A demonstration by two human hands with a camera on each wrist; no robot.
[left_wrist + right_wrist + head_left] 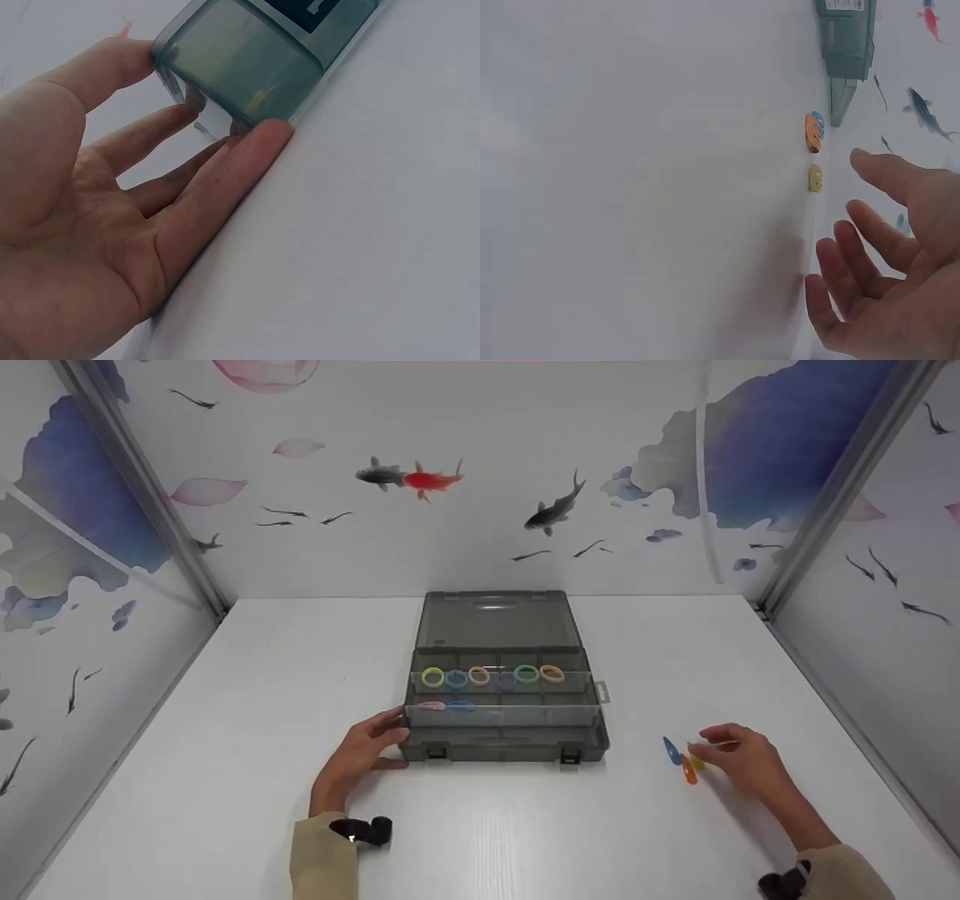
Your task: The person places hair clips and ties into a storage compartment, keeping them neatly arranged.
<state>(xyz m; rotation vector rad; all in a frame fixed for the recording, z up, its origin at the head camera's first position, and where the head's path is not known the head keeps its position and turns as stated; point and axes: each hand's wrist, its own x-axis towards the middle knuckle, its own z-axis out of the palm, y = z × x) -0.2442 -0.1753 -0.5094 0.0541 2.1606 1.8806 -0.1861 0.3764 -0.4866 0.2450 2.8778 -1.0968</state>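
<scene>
A grey translucent storage box (504,740) lies with its lid (499,621) folded back. Several coloured rings, perhaps hair ties (526,674), are in its back row. A pink clip (431,706) and a blue clip (460,706) lie in the middle row. My left hand (364,750) touches the box's left end, with fingertips against the wall (240,60) in the left wrist view. Right of the box, my right hand (742,761) hovers with fingers spread beside a yellow hair clip (815,178). An orange clip (688,769) and another blue clip (672,751) lie alongside.
White panels printed with fish (555,506) enclose the white table (480,825) at the back and both sides. A pale handle (603,692) sticks out from the box's right side. Dark wrist cameras (361,831) sit on both sleeves.
</scene>
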